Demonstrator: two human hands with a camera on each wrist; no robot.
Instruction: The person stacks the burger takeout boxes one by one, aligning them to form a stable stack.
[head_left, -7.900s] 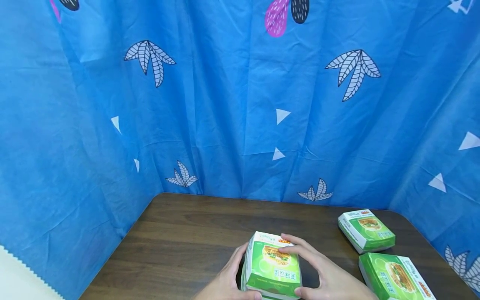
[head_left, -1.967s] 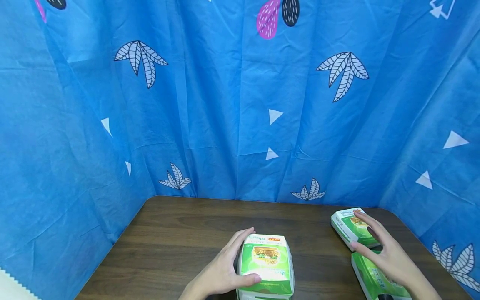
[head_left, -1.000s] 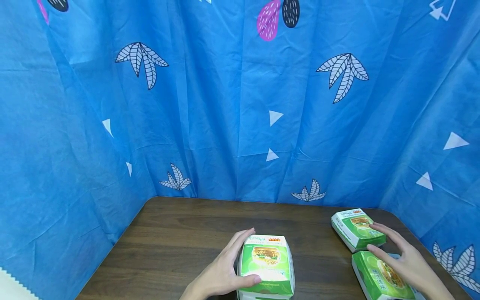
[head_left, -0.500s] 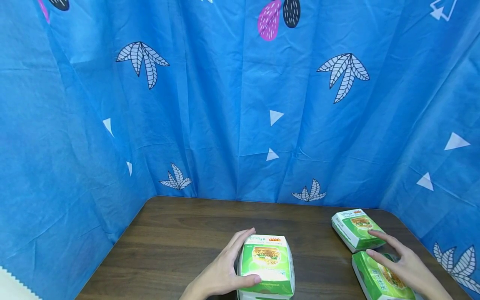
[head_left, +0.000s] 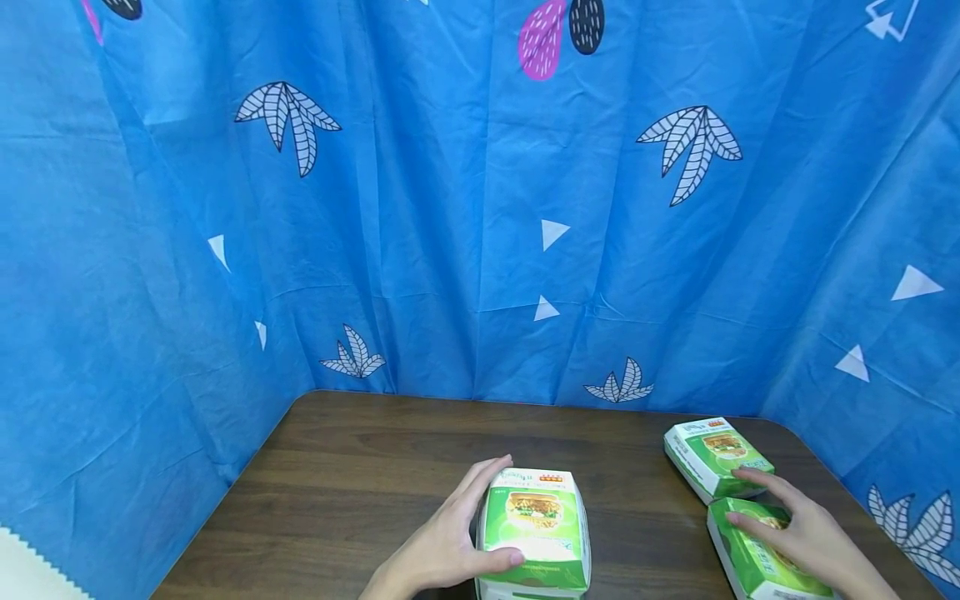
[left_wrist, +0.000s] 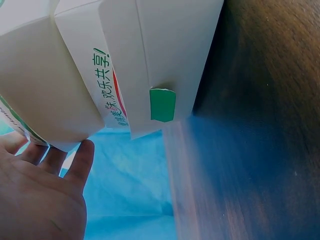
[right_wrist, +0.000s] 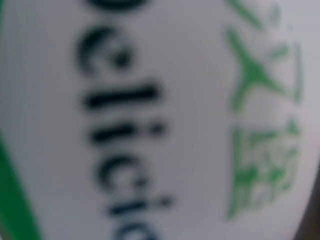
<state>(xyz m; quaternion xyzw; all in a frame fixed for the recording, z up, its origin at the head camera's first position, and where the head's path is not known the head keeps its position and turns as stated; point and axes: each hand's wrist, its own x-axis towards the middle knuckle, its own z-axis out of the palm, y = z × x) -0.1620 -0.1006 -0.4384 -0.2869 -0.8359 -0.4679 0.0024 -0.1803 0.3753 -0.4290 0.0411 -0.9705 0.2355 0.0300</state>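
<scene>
A green and white burger box (head_left: 534, 533) tops a stack at the table's front middle. My left hand (head_left: 447, 537) holds its left side, thumb on the front corner and fingers along the back. From the left wrist, this upper box (left_wrist: 45, 85) sits on a lower burger box (left_wrist: 170, 50) with a green tab; my fingers touch the upper one. At the right, my right hand (head_left: 810, 537) is over a second burger box (head_left: 746, 562), thumb and index finger apart. Blurred white printed cardboard (right_wrist: 195, 120) fills the right wrist view; those fingers are out of sight there.
Another burger box (head_left: 701, 458) lies just behind the one under my right hand, close to it. The dark wooden table (head_left: 360, 467) meets a blue patterned curtain (head_left: 420, 208) at its back and sides.
Since the earliest frame, my right hand has left the middle stack and gone to the boxes at right. Lately it has come slightly left over the near one. My left hand stays put.
</scene>
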